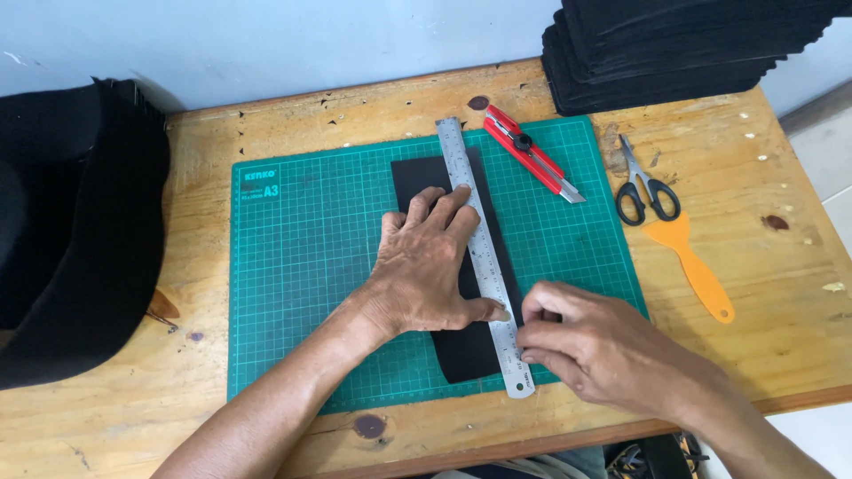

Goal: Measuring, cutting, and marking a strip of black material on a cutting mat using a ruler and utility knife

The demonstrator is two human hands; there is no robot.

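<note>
**Inspector:** Report the surroundings, largest item first.

**Me:** The wooden table [115,417] is scuffed and knotted, its front edge running below my wrists. A big heap of black fabric [80,231] covers the table's left end, and a stack of black sheets [657,53] sits at the far right corner against the wall. Centred on the table is the green cutting mat [302,257], gridded, flat and matte.

**Inspector:** And on the mat?

**Me:** A black rectangular sheet [466,350] lies lengthwise on the mat, its near end close to the mat's front edge. Over it runs a steel ruler [461,164], thin and shiny, slightly slanted, its near tip just past the mat's edge.

**Inspector:** Your hands?

**Me:** My left hand [426,266] presses flat on sheet and ruler, fingers spread wide, holding nothing. My right hand [595,341] has its fingertips curled and pinched against the ruler's near end; nothing else in it.

**Inspector:** Obstructions, open room?

**Me:** A red utility knife [531,153] lies on the mat just right of the ruler's far end. Off the mat to the right are black-handled scissors [646,188] and, touching them, an orange plastic scraper [692,262]. The mat's left half is bare grid, and bare wood lies right of the scraper.
</note>
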